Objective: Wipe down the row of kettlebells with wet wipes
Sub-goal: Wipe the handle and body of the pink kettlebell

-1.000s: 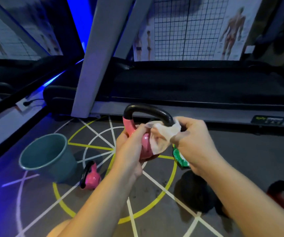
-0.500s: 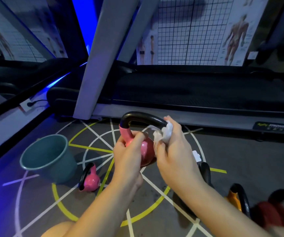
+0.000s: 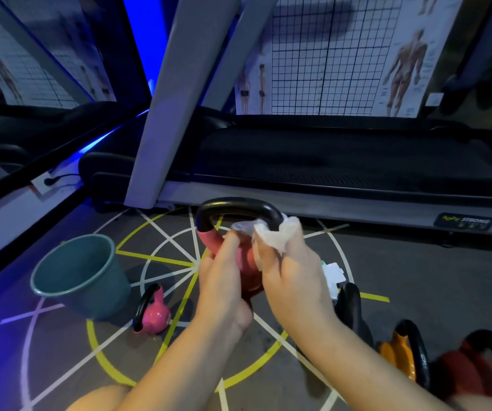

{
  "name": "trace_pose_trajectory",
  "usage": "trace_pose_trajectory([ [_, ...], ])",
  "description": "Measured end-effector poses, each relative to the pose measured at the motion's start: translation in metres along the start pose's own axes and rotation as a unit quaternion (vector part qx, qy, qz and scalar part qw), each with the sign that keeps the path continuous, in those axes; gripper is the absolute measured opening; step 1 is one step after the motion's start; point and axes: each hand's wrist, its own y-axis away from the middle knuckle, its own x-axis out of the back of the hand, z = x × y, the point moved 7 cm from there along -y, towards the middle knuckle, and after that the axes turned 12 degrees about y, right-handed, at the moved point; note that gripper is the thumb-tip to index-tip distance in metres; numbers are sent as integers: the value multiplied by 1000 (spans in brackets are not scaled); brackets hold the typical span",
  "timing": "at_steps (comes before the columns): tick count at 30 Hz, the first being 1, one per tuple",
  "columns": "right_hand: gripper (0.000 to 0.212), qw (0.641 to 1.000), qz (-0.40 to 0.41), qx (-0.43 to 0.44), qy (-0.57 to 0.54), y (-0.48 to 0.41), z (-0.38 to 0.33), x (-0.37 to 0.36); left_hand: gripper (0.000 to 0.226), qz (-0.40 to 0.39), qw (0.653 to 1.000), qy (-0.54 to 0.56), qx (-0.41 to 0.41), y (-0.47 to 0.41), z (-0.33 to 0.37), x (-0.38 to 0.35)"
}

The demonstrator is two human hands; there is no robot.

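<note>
A pink kettlebell with a black handle is lifted off the floor, and my left hand grips its body from the left side. My right hand holds a crumpled white wet wipe against the right end of the handle. A smaller pink kettlebell stands on the floor at the left. To the right on the floor stand a black kettlebell, an orange one and a red one, partly hidden by my right forearm.
A teal bucket stands on the floor at the left. A wet-wipe pack peeks out behind my right hand. A treadmill with a slanted grey post runs across the back. Yellow and white lines mark the floor.
My right hand has slid the wipe from the kettlebell's body up to the right end of its handle. The view has shifted, showing the kettlebells at the right.
</note>
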Motion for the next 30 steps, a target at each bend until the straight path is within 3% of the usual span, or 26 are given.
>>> trace_pose_trajectory([
  [3,26,999,-30,-22,-33,2,1,-14,41,-7,999,14,51,-2,-6,1],
  [5,39,998,-31,-44,-39,1,1,-16,45,-7,999,11,37,-3,-3,2],
  [7,67,998,-25,-57,-23,-1,-1,-12,32,-14,1000,-1,23,-2,-3,1],
  [9,77,998,-21,-60,-2,-3,-2,-8,7,-12,1000,-21,-6,-1,-2,1],
  [13,67,996,-4,-35,81,-12,-1,7,7,-11,991,-73,-113,-3,8,0],
  [17,56,982,-23,4,187,-19,-1,13,14,-8,978,-123,-169,1,21,-1],
  [22,53,969,-17,44,242,-16,-3,15,19,-37,923,-267,-276,10,42,-7],
  [25,50,968,-2,64,244,-14,-5,15,20,-45,929,-256,-264,9,41,-6],
  [30,53,975,32,72,209,-14,-9,14,24,9,979,-158,-131,-5,18,7],
])
